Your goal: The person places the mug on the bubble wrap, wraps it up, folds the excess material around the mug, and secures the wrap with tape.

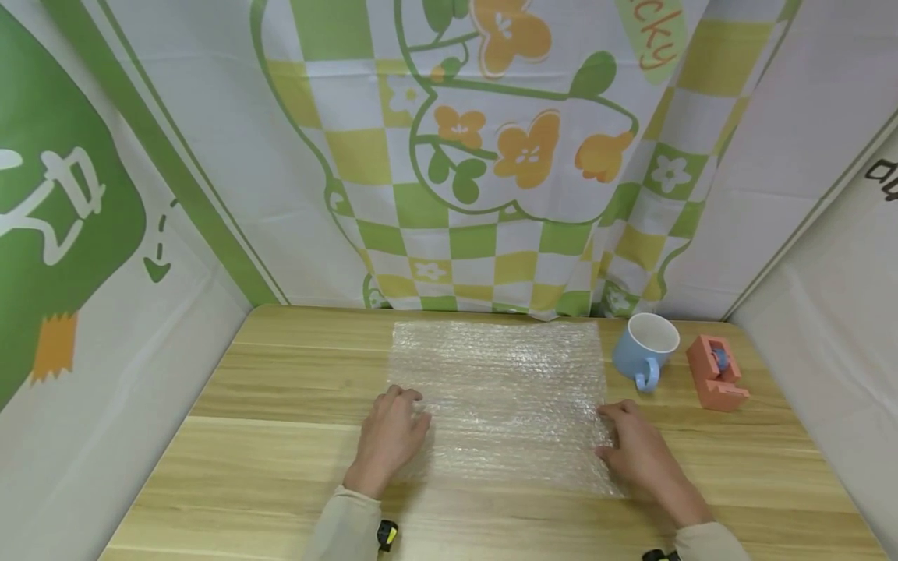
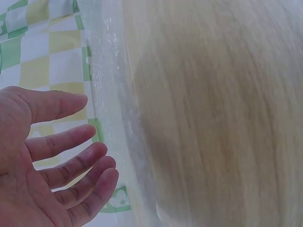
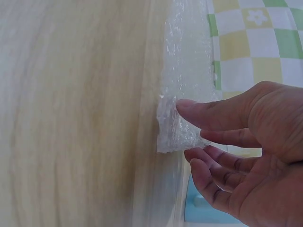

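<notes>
A clear sheet of bubble wrap (image 1: 498, 397) lies flat on the wooden table. At its left edge, my left hand (image 1: 389, 436) has its fingers loosely bent and spread; in the left wrist view the palm holds nothing. My right hand (image 1: 641, 452) is at the sheet's right edge, thumb and fingers apart. The right wrist view shows the right thumb touching the bubble wrap (image 3: 177, 127) near a corner, the other fingers close by the edge. Whether any fingertip is under the sheet is hard to tell.
A light blue mug (image 1: 641, 351) stands right of the sheet's far corner, handle toward me. Farther right sits a coral tape dispenser (image 1: 715, 374) with a small blue roll. A patterned curtain (image 1: 477, 257) hangs along the table's back edge, with pale cloth walls on both sides.
</notes>
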A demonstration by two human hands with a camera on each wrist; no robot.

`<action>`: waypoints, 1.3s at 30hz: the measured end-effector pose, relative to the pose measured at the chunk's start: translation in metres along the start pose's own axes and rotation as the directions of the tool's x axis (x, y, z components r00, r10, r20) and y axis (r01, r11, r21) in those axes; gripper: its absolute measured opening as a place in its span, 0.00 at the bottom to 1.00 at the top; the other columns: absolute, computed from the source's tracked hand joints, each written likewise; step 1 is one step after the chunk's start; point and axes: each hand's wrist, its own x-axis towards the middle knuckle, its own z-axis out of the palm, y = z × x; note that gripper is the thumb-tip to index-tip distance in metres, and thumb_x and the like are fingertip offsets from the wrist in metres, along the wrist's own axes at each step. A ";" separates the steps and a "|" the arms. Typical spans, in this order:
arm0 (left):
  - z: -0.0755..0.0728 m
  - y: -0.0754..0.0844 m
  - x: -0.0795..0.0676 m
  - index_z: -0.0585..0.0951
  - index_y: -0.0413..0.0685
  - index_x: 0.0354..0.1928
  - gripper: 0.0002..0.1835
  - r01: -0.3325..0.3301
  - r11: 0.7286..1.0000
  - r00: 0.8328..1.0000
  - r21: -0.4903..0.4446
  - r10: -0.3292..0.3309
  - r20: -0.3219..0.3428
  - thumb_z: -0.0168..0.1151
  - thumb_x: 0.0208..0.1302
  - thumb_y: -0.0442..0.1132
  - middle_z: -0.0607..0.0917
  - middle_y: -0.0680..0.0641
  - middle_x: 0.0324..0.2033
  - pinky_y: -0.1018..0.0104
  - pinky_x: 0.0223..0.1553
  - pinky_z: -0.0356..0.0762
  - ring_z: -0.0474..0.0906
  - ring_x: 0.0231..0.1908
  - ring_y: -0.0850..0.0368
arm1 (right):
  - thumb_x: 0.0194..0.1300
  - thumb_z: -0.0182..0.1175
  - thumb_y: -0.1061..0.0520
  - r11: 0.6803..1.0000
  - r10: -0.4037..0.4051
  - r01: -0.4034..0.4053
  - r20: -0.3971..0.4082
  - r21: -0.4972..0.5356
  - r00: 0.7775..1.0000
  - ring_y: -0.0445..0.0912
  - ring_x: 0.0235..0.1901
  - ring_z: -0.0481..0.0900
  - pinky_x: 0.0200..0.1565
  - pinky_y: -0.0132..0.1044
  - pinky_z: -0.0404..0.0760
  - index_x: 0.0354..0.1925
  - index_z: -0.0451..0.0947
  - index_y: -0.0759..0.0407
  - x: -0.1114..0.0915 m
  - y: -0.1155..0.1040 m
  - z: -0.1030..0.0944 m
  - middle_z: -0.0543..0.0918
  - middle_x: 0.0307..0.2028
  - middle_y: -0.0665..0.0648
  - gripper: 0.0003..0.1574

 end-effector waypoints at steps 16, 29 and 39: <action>0.006 0.012 -0.002 0.84 0.37 0.49 0.16 -0.067 0.997 0.998 0.026 0.066 0.023 0.68 0.63 0.39 0.82 0.40 0.46 0.46 0.41 0.82 0.78 0.46 0.42 | 0.48 0.78 0.65 0.999 -0.002 0.001 -0.030 -0.032 1.000 0.49 0.33 0.75 0.33 0.47 0.76 0.55 0.78 0.73 -0.002 0.014 -0.007 0.78 0.45 0.66 0.35; 0.010 0.012 -0.011 0.85 0.37 0.46 0.15 -0.170 0.978 0.984 0.125 0.162 0.070 0.71 0.58 0.37 0.82 0.39 0.43 0.47 0.42 0.81 0.77 0.43 0.42 | 0.62 0.70 0.58 0.994 0.108 -0.104 -0.173 0.029 0.979 0.62 0.41 0.83 0.33 0.54 0.81 0.55 0.79 0.72 -0.001 0.012 -0.026 0.81 0.49 0.73 0.27; 0.018 0.007 -0.015 0.86 0.42 0.39 0.10 -0.235 0.955 0.971 0.182 0.222 0.085 0.73 0.57 0.38 0.81 0.41 0.40 0.51 0.39 0.80 0.76 0.39 0.45 | 0.61 0.70 0.59 0.982 0.183 -0.141 -0.491 0.123 0.852 0.61 0.30 0.86 0.28 0.48 0.79 0.47 0.78 0.77 0.007 0.020 -0.033 0.83 0.40 0.74 0.23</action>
